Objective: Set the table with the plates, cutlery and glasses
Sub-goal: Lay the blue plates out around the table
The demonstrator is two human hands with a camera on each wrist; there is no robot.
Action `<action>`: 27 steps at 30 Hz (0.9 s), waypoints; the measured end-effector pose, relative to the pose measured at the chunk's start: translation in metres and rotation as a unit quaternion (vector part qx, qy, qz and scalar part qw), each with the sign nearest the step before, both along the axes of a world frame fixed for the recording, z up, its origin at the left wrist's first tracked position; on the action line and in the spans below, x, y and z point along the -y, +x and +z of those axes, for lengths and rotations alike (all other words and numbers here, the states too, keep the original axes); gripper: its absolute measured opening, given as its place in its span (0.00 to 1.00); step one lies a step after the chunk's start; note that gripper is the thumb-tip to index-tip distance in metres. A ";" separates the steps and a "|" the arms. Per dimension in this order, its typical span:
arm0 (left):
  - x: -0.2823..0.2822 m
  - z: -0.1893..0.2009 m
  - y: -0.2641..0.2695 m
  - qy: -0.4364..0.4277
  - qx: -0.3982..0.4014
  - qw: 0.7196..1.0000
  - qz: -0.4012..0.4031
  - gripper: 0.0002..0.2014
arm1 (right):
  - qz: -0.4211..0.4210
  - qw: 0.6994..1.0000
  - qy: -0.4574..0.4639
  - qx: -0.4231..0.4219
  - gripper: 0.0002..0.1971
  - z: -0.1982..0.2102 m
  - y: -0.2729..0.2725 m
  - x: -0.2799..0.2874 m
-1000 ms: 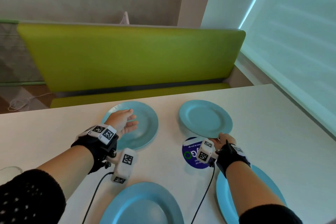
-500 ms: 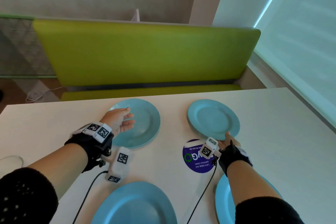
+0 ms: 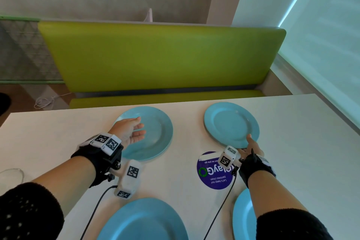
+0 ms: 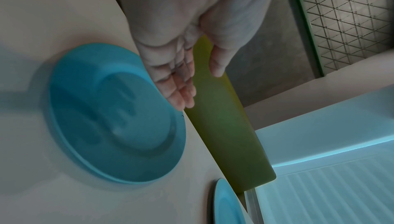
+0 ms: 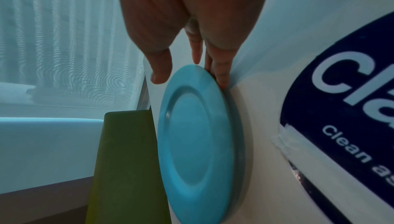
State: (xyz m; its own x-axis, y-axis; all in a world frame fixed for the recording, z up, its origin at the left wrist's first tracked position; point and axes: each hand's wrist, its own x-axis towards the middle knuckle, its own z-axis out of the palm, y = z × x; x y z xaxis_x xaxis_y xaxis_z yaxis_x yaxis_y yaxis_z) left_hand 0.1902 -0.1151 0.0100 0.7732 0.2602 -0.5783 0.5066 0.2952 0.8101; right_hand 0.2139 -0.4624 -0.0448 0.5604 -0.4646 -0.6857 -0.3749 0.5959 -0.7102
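Observation:
Four light-blue plates lie on the white table (image 3: 296, 142). My left hand (image 3: 129, 130) hovers over the near-left part of the far left plate (image 3: 153, 132), fingers (image 4: 177, 82) straight and holding nothing. My right hand (image 3: 250, 145) is at the near rim of the far right plate (image 3: 230, 122). In the right wrist view its straight fingers (image 5: 219, 72) lie between the rim of that plate (image 5: 196, 135) and the table, while the thumb (image 5: 160, 69) stands off the rim. Two more plates, one on the left (image 3: 144, 220) and one on the right (image 3: 242, 218), sit by the near edge.
A round dark-blue sticker (image 3: 214, 173) is stuck to the table between the right-hand plates. The rim of a glass (image 3: 11, 173) shows at the far left edge. Behind the table stands a green bench (image 3: 161, 58), and a window blind (image 3: 321, 45) closes the right side.
The far right plate has slid a little further from the sticker with my right hand at its rim. My left hand stays over the far left plate.

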 end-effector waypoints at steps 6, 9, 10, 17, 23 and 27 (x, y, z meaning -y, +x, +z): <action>0.003 0.000 0.004 -0.004 -0.003 1.000 -0.001 0.17 | -0.011 1.000 -0.011 -0.004 0.27 -0.005 0.006 0.008; 0.007 0.000 0.006 -0.006 -0.004 1.000 -0.004 0.18 | -0.009 1.000 -0.024 -0.014 0.28 -0.004 0.006 0.011; 0.008 0.000 0.007 -0.005 -0.004 1.000 -0.005 0.18 | -0.007 0.999 -0.030 -0.020 0.28 -0.004 0.007 0.011; 0.013 -0.001 0.007 -0.008 -0.006 1.000 -0.012 0.16 | 0.001 1.000 -0.024 -0.018 0.29 -0.004 0.009 0.015; 0.011 0.003 0.001 -0.008 -0.011 1.000 -0.015 0.08 | 0.008 1.000 0.018 0.004 0.31 -0.008 0.012 0.015; 0.008 0.004 -0.003 -0.006 -0.014 1.000 -0.007 0.07 | 0.016 0.999 0.031 -0.001 0.33 -0.014 0.013 0.010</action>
